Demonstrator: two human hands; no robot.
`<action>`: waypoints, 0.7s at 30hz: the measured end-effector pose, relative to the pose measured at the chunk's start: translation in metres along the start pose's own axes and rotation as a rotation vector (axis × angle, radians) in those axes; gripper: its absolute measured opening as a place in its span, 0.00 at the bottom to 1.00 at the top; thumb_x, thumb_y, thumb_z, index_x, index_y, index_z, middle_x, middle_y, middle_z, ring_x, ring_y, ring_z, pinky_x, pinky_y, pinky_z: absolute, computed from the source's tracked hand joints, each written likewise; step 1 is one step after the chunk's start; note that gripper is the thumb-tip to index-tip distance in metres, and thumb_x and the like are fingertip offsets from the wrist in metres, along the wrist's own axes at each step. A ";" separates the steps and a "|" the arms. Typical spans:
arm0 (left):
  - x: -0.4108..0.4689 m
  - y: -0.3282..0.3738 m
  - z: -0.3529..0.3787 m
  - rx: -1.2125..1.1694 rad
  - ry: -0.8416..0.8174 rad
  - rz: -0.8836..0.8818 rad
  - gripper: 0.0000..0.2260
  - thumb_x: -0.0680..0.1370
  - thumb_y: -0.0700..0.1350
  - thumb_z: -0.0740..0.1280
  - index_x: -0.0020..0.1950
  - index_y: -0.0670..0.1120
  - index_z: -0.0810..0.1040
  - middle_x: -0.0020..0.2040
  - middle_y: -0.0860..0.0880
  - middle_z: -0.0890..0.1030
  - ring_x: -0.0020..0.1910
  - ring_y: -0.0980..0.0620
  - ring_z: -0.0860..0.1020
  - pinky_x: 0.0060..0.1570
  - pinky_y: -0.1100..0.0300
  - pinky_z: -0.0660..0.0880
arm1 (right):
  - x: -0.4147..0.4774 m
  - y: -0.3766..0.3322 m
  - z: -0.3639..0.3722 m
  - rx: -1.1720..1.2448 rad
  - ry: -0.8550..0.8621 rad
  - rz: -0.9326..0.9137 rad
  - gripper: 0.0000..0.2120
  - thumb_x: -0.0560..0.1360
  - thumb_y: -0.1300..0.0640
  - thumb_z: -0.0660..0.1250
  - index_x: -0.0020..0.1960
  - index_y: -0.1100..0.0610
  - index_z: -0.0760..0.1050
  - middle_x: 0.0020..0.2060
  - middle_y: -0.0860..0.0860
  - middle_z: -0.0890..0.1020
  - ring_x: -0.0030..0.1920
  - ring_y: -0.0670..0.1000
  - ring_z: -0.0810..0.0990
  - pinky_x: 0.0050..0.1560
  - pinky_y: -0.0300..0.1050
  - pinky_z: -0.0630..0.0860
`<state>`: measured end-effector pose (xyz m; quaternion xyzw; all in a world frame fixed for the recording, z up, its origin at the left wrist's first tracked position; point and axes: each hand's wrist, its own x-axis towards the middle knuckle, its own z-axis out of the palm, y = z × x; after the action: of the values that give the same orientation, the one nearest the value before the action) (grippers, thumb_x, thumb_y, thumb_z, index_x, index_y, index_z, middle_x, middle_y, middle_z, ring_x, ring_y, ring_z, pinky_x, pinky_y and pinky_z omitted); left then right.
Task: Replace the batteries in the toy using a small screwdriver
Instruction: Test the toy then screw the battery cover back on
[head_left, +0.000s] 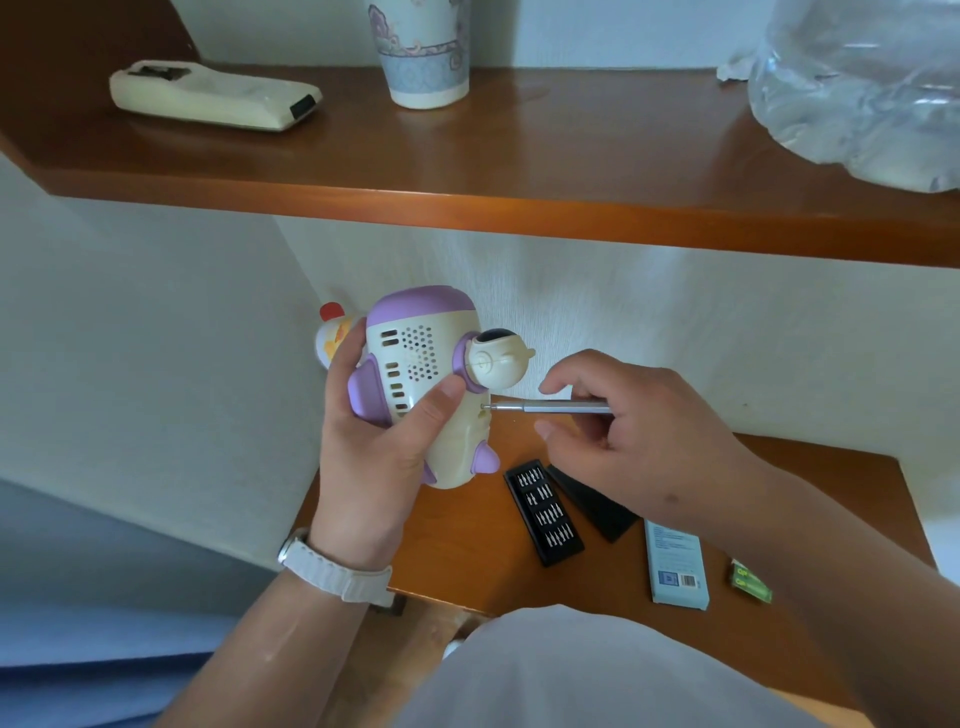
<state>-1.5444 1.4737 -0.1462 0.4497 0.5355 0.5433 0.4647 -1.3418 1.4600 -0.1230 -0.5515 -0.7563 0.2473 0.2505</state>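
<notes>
A cream and purple rocket-shaped toy (415, 358) is lifted above the small wooden table (467, 551), held round its body by my left hand (374, 447), thumb across the vented panel. My right hand (628, 431) pinches a slim silver screwdriver (550, 407) lying level, its tip touching the toy's lower side at a screw spot. Green batteries (750, 581) lie at the table's right edge.
A black bit tray (543, 512) and its black lid (592, 501) lie on the table beside a pale blue box (678, 566). A small chicken toy (332, 338) stands behind the rocket. The shelf (519, 171) above carries a remote, a cup and a plastic bag.
</notes>
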 end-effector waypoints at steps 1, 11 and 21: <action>0.000 0.000 0.000 -0.003 0.003 -0.002 0.38 0.66 0.53 0.76 0.74 0.55 0.67 0.57 0.51 0.79 0.55 0.52 0.82 0.37 0.54 0.83 | 0.000 0.000 0.001 -0.016 -0.004 -0.008 0.05 0.76 0.48 0.64 0.51 0.42 0.69 0.28 0.46 0.74 0.32 0.45 0.74 0.34 0.38 0.72; -0.002 -0.001 -0.003 0.007 0.004 -0.001 0.37 0.67 0.51 0.76 0.74 0.55 0.67 0.56 0.52 0.80 0.54 0.53 0.82 0.38 0.54 0.83 | -0.001 0.000 0.003 -0.046 -0.011 -0.008 0.01 0.77 0.50 0.62 0.47 0.45 0.72 0.28 0.49 0.76 0.36 0.48 0.77 0.35 0.36 0.72; -0.004 0.000 -0.007 0.015 0.012 -0.004 0.38 0.66 0.53 0.76 0.75 0.55 0.66 0.59 0.50 0.79 0.55 0.49 0.82 0.37 0.51 0.84 | -0.002 -0.004 0.013 -0.012 0.021 -0.034 0.04 0.76 0.49 0.63 0.49 0.45 0.69 0.25 0.45 0.71 0.28 0.46 0.73 0.32 0.36 0.71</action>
<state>-1.5511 1.4687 -0.1460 0.4487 0.5435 0.5408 0.4591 -1.3519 1.4556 -0.1303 -0.5425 -0.7644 0.2324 0.2595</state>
